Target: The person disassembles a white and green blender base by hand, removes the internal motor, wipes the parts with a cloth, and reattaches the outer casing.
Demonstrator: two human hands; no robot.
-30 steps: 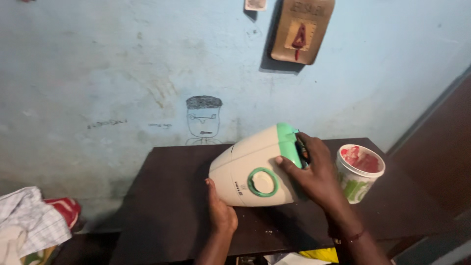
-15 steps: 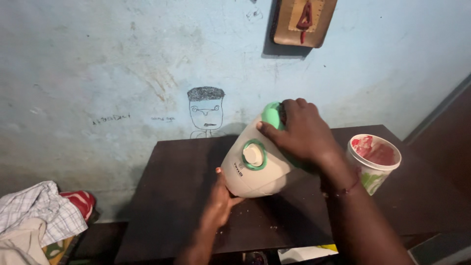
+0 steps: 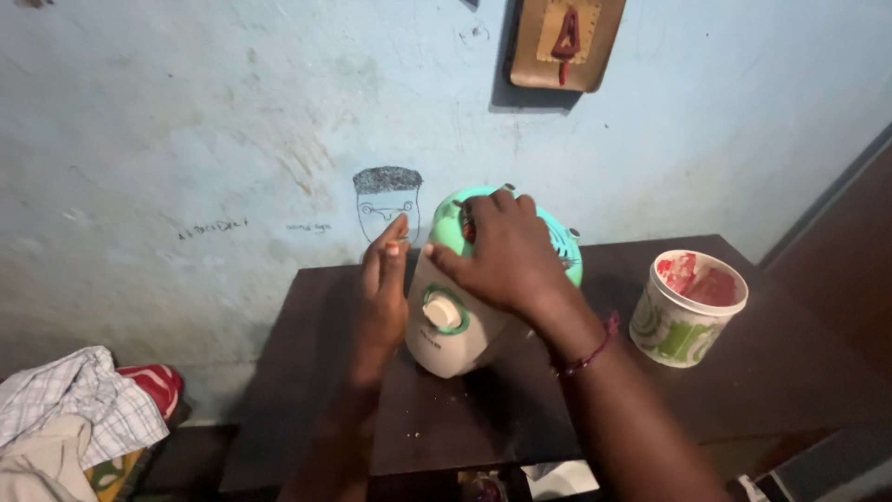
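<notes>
At frame centre a cream mixer base (image 3: 455, 321) with a green top stands on the dark surface (image 3: 307, 390). The right hand (image 3: 506, 256) has its grip clamped over the top; the left hand (image 3: 383, 293) lies flat, fingers apart, against its left side. A white tub (image 3: 686, 309) sits right of it

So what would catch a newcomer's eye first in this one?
The cream and green mixer base standing upright mid-table, with the right hand spread over its green top and the left hand flat against its side. To its right on the dark table stands a white tub smeared red inside. On the blue wall behind is a small drawn face.
</notes>
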